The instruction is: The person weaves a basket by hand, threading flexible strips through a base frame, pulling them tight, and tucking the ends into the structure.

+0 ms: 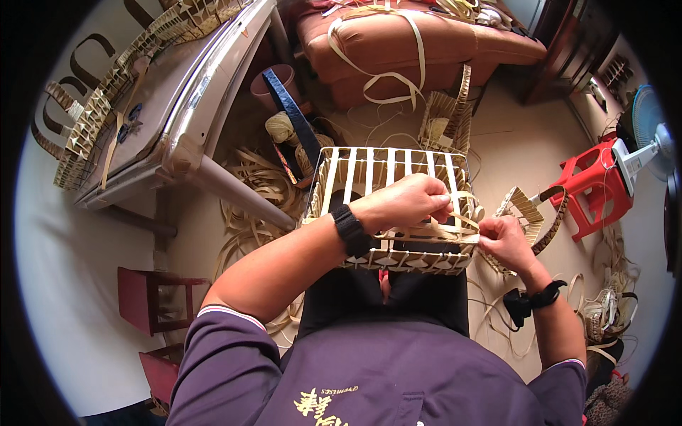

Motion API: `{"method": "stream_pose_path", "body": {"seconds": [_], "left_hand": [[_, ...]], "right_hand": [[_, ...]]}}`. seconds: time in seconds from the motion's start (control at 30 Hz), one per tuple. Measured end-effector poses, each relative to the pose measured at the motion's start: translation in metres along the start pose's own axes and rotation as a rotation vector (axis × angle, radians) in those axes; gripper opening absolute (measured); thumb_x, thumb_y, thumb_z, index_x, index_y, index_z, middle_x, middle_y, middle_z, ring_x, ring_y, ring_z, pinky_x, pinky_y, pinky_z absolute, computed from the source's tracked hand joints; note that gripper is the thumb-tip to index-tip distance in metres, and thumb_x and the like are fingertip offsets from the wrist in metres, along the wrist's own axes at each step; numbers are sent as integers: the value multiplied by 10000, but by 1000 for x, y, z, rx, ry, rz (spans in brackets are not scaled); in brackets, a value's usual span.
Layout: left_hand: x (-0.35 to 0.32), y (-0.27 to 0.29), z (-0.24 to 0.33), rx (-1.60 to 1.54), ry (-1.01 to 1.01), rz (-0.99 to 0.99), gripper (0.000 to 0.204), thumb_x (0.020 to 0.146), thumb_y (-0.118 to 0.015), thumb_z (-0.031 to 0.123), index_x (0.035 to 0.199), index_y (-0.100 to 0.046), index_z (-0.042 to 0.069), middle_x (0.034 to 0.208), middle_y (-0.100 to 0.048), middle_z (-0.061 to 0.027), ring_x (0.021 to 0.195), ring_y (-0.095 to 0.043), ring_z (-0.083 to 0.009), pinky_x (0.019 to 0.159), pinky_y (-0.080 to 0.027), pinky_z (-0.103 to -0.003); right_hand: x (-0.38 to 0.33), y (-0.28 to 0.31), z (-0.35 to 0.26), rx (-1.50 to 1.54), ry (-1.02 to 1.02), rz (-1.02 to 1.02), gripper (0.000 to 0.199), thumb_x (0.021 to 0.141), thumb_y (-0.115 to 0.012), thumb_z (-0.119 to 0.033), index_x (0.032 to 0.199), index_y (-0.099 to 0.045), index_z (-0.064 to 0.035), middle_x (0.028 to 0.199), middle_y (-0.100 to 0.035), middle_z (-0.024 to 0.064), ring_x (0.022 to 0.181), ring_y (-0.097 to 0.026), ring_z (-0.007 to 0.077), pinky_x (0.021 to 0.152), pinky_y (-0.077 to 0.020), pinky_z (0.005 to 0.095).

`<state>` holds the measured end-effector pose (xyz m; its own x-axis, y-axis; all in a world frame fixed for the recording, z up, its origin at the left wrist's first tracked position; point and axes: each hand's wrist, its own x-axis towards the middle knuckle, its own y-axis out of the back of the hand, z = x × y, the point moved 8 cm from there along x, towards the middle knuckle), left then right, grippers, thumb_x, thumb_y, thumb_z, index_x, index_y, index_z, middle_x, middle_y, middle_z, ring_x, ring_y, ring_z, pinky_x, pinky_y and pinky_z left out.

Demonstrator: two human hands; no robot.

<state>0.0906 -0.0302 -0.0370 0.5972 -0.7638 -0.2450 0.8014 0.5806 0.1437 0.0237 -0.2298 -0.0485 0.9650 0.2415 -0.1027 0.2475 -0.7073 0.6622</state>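
Note:
A rectangular basket frame (401,264) rests on my lap, with pale flat strips (360,165) running lengthwise across its open top and woven lattice sides. My left hand (413,201) is over the middle right of the basket, its fingers closed in a pinch on a thin pale strip (458,228). At the basket's right near corner, my right hand (506,241) pinches the strip's end against the rim. The exact grip under the left fingers is partly hidden.
Loose strips (259,181) lie in a heap left of the basket. Small handled baskets (524,211) stand right and beyond it. A table (177,121) is at left, a brown sofa (398,50) at back. At right are a red stool (591,181), a fan (650,145) and cables.

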Motion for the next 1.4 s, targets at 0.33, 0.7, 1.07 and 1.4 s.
{"method": "stream_pose_path", "body": {"seconds": [0.33, 0.7, 1.07, 1.4], "left_hand": [[-4, 8, -8, -67, 90, -13, 290, 1151, -542, 267, 1072, -695, 34, 1031, -748, -40, 1000, -718, -120, 894, -566, -283], [9, 25, 3, -27, 162, -53, 226, 1140, -568, 272, 1130, -710, 96, 1106, -720, 28, 1111, -682, -99, 938, -583, -345], [32, 40, -28, -158, 211, -11, 539, 1076, -661, 139, 1582, -489, 69, 1127, -689, -46, 1051, -662, -142, 954, -594, -335], [55, 24, -26, 95, 248, 45, 949, 948, -754, -13, 1699, -179, 64, 1168, -607, -167, 927, -696, -201, 839, -669, -357]], "right_hand": [[7, 24, 8, 168, -115, 375, 173, 1017, -725, -158, 932, -692, -10, 690, -712, 61, 617, -689, 118, 570, -521, 285], [14, -62, 27, 1036, -286, 110, 359, 1025, -764, -373, 832, -683, -82, 618, -546, -61, 478, -432, 29, 440, -284, 200], [19, -83, 7, 984, -316, 294, 369, 1044, -706, -248, 713, -615, -114, 607, -525, -75, 464, -394, 32, 436, -275, 232], [26, -83, 5, 802, -224, 368, 375, 961, -656, -107, 608, -533, -70, 631, -499, -93, 588, -390, 13, 509, -306, 269]]}}
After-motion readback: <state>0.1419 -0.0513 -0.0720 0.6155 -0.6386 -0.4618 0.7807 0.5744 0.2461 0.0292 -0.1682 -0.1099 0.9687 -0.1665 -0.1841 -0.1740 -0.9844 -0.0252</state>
